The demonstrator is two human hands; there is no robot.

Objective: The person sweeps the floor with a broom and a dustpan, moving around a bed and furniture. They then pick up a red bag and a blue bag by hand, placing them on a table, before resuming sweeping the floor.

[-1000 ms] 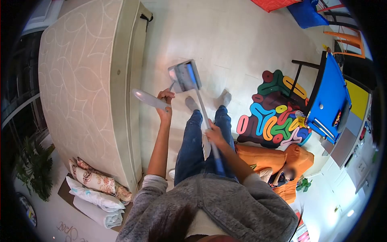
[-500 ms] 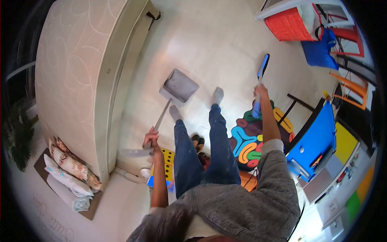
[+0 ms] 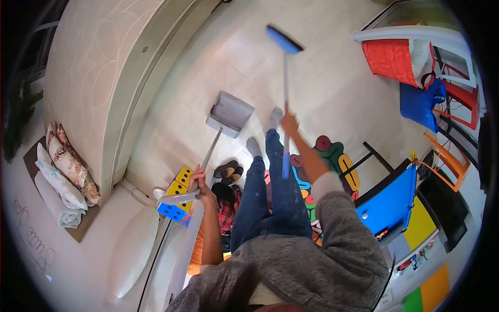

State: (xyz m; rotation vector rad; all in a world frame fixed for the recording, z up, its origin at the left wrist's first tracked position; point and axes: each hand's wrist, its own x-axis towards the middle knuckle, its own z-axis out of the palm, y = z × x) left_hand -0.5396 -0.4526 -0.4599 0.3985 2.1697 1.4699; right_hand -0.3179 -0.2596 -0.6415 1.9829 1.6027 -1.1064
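Our L hand [image 3: 201, 184], approx 8 o'clock in view, was clamped round the stick of the long-handled dustpan [image 3: 232, 111], its pan at 11 o'clock; our R hand [image 3: 289, 124], 2 o'clock, gripped the broom [image 3: 286, 78], w/ blue-edged head nr 12:30, well apart from the pan

Broom head [image 3: 284, 39] apparently blurred, corners dark

broom [image 3: 285, 40]: 1 | dustpan [image 3: 232, 111]: 1 | hands [image 3: 289, 124] [image 3: 202, 185]: 2 | socks [image 3: 253, 147] [image 3: 276, 118]: 2 | pool table [image 3: 387, 207]: 1
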